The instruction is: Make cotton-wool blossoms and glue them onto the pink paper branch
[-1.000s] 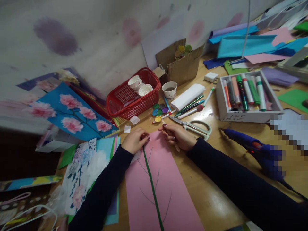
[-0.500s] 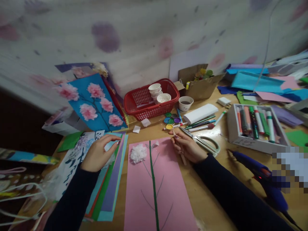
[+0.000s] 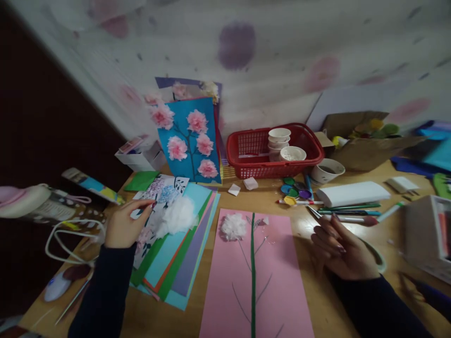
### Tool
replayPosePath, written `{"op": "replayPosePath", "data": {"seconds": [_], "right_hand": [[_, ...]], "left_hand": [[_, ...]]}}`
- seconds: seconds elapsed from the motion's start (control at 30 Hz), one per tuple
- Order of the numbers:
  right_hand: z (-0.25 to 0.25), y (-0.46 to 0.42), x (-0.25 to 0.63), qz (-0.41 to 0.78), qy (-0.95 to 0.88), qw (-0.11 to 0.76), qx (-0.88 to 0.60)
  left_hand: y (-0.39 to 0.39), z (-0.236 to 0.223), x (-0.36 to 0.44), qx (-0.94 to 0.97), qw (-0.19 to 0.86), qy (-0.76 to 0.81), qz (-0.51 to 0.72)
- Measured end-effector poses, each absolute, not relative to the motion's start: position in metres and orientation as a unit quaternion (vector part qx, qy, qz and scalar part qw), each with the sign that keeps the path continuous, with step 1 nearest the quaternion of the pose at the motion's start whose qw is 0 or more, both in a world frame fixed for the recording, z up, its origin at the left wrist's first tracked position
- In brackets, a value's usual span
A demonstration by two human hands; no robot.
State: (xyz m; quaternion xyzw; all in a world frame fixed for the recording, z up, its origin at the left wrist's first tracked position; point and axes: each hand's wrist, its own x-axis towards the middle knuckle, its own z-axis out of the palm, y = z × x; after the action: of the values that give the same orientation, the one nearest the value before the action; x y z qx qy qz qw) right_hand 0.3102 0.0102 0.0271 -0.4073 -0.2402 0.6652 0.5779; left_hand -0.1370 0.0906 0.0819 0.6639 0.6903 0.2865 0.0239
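A pink paper sheet [image 3: 278, 277] lies in front of me with a green stem and thin drawn branches. One white tissue flower [image 3: 233, 226] sits on it at the stem's top left. My left hand [image 3: 123, 225] reaches left over a fanned stack of coloured papers [image 3: 176, 263], its fingers pinched near a flower print and beside a loose white tissue puff [image 3: 178, 217]. My right hand [image 3: 343, 251] rests on the table right of the pink sheet, fingers curled together. What it holds is hidden.
A red basket [image 3: 275, 150] with paper cups stands at the back, by a blue flower picture [image 3: 190, 141]. Paint lids [image 3: 294, 190], markers [image 3: 352, 209], a white roll [image 3: 352, 193], a cardboard box [image 3: 366, 145] and a marker tray [image 3: 428, 234] crowd the right. A mouse [image 3: 58, 286] lies left.
My view swung left. My left hand left the pink sheet and moved out over the paper stack, leaving the white flower on the sheet. My right hand drew back from the sheet's top.
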Motion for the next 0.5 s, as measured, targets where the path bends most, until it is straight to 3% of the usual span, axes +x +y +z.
{"op": "replayPosePath", "data": {"seconds": [0.2, 0.5], "right_hand": [[0.033, 0.013, 0.309, 0.663, -0.203, 0.597, -0.405], [0.027, 0.013, 0.330, 0.645, -0.148, 0.598, -0.452]], "left_hand": [[0.087, 0.055, -0.125, 0.618, -0.020, 0.778, 0.115], [0.084, 0.051, -0.125, 0.589, 0.109, 0.760, 0.250]]}}
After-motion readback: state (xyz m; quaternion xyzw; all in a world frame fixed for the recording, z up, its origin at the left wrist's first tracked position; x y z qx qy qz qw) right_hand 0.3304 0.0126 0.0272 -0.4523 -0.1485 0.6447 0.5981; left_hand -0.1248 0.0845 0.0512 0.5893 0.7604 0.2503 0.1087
